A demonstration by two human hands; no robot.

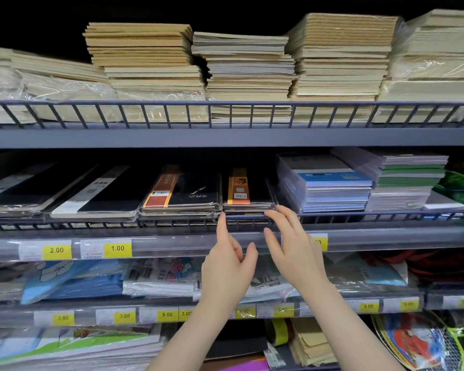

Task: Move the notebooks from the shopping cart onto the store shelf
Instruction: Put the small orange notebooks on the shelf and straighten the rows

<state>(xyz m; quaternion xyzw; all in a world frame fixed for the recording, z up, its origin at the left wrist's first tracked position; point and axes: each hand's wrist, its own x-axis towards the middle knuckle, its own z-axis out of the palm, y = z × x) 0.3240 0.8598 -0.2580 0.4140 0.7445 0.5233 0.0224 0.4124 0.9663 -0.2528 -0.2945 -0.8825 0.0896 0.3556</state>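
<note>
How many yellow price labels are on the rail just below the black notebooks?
3: the 2.00 label at the left, the 1.00 label beside it, and a third label partly covered by the right hand. Another may be hidden behind the left hand.

Dark gap stood open above the black notebooks (248, 190) on the middle shelf (359, 238) | blue stack (330, 187) closed its right side | wire rail (150, 224) barred the front edge | upper shelf (225, 136) capped it overhead
</note>
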